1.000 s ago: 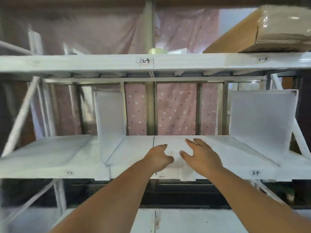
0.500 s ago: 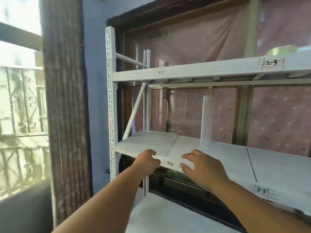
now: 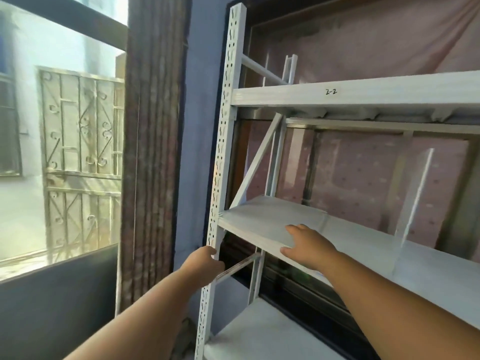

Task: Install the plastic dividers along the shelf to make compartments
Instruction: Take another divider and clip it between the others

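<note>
A white metal shelf board [image 3: 254,216] runs right from the perforated upright post [image 3: 226,152] at the rack's left end. One translucent plastic divider [image 3: 413,203] stands upright on the board to the right. My right hand [image 3: 309,245] lies palm down on the board's front edge, left of the divider and apart from it, holding nothing. My left hand [image 3: 205,263] is loosely curled in front of the post just below the board. Whether it grips the post is unclear.
An upper shelf marked "2-2" [image 3: 363,92] hangs above, and a lower shelf [image 3: 259,339] sits below. A diagonal brace [image 3: 257,162] crosses the rack's left side. Pink plastic sheeting hangs behind. A brown curtain [image 3: 153,152] and a window with a metal grille [image 3: 80,152] are at left.
The view has swung left, from the shelf's middle to its left end. Both hands have moved left along the shelf's front; the left hand now reaches the upright post.
</note>
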Tool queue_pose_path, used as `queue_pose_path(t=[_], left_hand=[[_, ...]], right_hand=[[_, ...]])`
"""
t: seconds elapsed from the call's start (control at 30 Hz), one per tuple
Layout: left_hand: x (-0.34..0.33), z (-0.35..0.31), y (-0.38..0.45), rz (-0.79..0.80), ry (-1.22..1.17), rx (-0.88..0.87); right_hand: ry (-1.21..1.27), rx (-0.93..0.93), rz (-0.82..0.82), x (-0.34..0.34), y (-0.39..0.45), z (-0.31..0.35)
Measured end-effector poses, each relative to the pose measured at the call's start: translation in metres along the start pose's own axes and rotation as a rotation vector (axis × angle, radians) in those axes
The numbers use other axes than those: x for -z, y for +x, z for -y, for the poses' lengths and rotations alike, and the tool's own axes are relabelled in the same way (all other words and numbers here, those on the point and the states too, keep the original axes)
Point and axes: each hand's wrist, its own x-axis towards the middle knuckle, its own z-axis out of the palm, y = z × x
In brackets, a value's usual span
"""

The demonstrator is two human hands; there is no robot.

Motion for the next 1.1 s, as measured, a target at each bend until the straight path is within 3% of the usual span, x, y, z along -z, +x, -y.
queue_pose_path(t=[0.2,0.37,0.53,0.8,0.93,1.1], left_hand=[[-0.009,0.031,0.024,0.023,-0.079,0.018],[-0.016,0.034,0.029,0.069,-0.19,0.013],[-0.013,0.005,0.022,0.161,-0.481,0.014],[-0.002,-0.059,-0.037,0.413,-0.977,-0.073],[-0.016,-0.086,-0.082,0.571,-1.006,-0.175],[-0.044,-0.116,-0.13,0.701,-1.032,-0.282]], right_hand=[[0.004,-0.049,0.079,-0.022,0.043,-0.004],[-0.154,0.004,-0.036,-0.025,0.033,-0.004],[-0.192,0.035,-0.024,-0.006,0.008,0.008],[0.097,0.079,-0.248,0.025,-0.082,0.015],[0.205,0.107,-0.351,0.02,-0.135,0.011],[0.325,0.145,-0.31,0.026,-0.181,0.004]])
